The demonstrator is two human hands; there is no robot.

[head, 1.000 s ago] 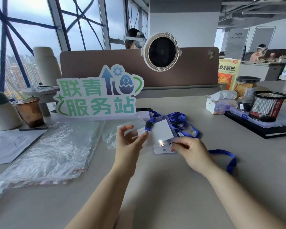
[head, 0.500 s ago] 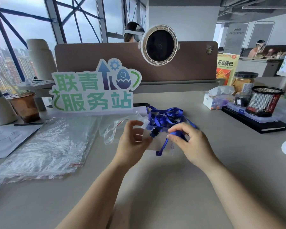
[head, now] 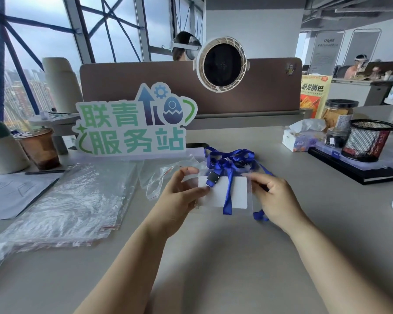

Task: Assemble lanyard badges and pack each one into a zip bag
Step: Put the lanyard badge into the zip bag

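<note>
A clear badge holder with a white card (head: 237, 193) inside is held flat above the desk between both hands. My left hand (head: 179, 198) pinches its left edge near the black clip (head: 212, 179). My right hand (head: 275, 200) grips its right edge together with part of the blue lanyard (head: 228, 164). The lanyard is bunched behind the badge, and one strap hangs down across the card. A loose clear zip bag (head: 161, 177) lies just left of the badge.
A pile of clear zip bags (head: 73, 200) covers the desk at left, beside papers (head: 11, 193) and an iced drink cup (head: 40, 148). A green-lettered sign (head: 134, 125) stands behind. At right are a tissue box (head: 302, 137), a mesh pen cup (head: 368, 140) and a black tray (head: 354, 168).
The badge has been turned flat so the white card faces up. My right hand has shifted from the lanyard bunch to the holder's right edge, and the strap now hangs across the card.
</note>
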